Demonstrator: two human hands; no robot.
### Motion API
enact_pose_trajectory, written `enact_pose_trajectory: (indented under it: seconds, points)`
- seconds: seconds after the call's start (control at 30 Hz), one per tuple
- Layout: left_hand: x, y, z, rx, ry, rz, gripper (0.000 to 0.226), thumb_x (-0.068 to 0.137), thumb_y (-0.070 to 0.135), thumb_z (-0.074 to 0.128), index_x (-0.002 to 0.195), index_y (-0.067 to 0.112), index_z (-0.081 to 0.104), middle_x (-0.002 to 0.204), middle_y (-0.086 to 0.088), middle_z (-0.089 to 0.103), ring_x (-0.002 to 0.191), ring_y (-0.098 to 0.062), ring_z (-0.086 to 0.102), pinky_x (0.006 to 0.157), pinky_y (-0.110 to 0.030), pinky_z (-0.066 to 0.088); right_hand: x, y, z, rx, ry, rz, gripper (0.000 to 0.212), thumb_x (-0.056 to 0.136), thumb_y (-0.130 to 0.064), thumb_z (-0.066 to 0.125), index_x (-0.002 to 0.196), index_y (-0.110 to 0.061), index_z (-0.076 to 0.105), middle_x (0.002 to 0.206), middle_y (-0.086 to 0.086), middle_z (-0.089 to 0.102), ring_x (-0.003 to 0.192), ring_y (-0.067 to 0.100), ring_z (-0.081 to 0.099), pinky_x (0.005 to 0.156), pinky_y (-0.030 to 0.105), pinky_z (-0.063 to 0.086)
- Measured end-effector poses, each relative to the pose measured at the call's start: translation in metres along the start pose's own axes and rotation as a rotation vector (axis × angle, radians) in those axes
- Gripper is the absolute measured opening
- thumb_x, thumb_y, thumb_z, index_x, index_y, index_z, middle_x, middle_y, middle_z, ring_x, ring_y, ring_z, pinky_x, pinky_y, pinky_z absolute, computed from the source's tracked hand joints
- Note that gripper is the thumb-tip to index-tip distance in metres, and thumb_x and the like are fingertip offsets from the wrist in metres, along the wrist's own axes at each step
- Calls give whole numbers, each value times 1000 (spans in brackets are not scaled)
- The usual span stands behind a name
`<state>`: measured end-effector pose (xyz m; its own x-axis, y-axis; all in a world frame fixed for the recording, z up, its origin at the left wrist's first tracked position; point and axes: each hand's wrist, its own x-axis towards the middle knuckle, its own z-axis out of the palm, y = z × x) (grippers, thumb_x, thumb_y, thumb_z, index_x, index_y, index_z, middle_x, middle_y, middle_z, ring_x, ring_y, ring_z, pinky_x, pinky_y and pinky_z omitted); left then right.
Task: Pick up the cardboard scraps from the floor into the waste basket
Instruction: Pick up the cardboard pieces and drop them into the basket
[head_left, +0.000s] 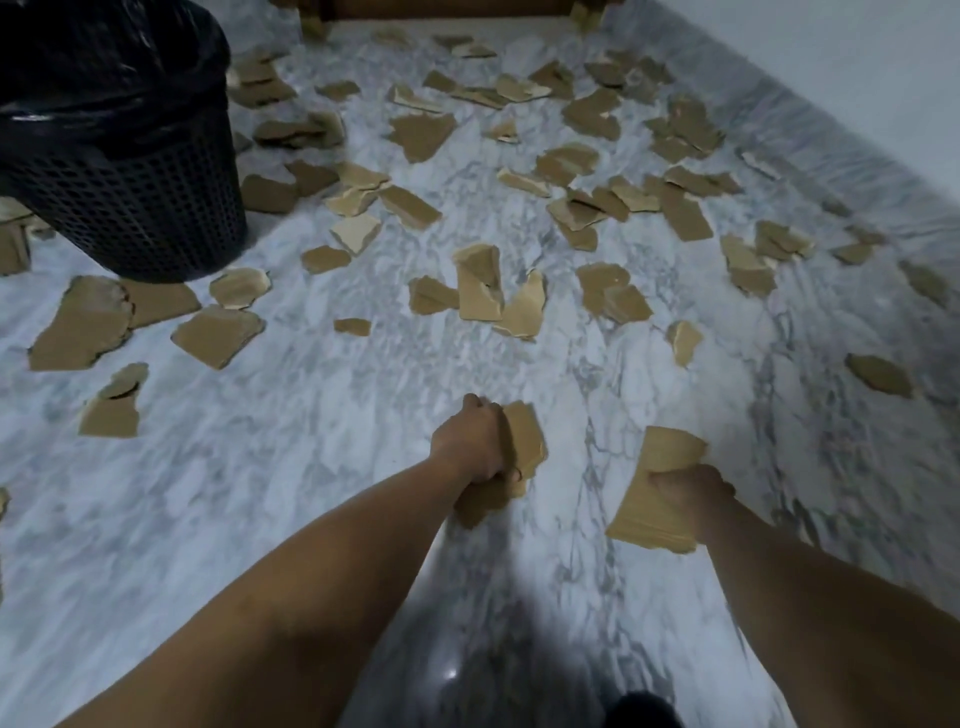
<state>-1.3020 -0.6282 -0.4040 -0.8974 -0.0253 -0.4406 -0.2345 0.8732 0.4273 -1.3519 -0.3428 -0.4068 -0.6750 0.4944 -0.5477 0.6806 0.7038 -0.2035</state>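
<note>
Marble floor (311, 467): left hand (475, 441) and right hand (693, 493) each clench, seemingly, several cardboard scraps (657, 488).

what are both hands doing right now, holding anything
Left hand: closed on torn brown cardboard scraps.
Right hand: closed on a tan ragged-edged cardboard piece.

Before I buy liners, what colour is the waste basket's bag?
Black, glossy, over the waste basket rim; head view.
</note>
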Motion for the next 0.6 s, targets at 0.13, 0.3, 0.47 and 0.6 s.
enact_pose_trajectory:
  seconds: [0.13, 0.3, 0.47, 0.6]
  points:
    - [-1, 0, -6, -17, 69, -33, 63, 62, 40, 79, 115, 24, 50, 108, 2, 55, 91, -23, 62, 74, -41, 56, -3, -24, 8, 15, -39, -135, 82, 74, -41, 83, 135, 3, 50, 132, 21, 56, 122, 38, 54, 101, 45, 47]
    - [1, 3, -9, -46, 35, -149, 62, 67, 32, 79, 118, 19, 47, 104, 1, 61, 96, -24, 63, 72, -36, 49, -27, -67, 30, 29, -135, -356, 58, 75, -21, 84, 124, -2, 60, 120, 13, 65, 110, 30, 63, 88, 35, 53]
    - [-14, -13, -29, -34, -16, -255, 64, 63, 32, 85, 114, 16, 50, 101, -1, 56, 98, -25, 61, 72, -33, 49, -59, -112, 65, -135, -203, -548, 61, 74, -28, 83, 127, -15, 57, 123, 7, 65, 110, 27, 62, 91, 37, 54]
    - [-40, -65, -61, -38, 29, -355, 51, 72, 24, 76, 116, 11, 53, 107, -5, 60, 98, -27, 62, 71, -33, 52, -111, -147, 90, -305, -214, -709, 70, 83, -27, 77, 143, -15, 43, 135, 10, 57, 121, 31, 56, 96, 38, 50]
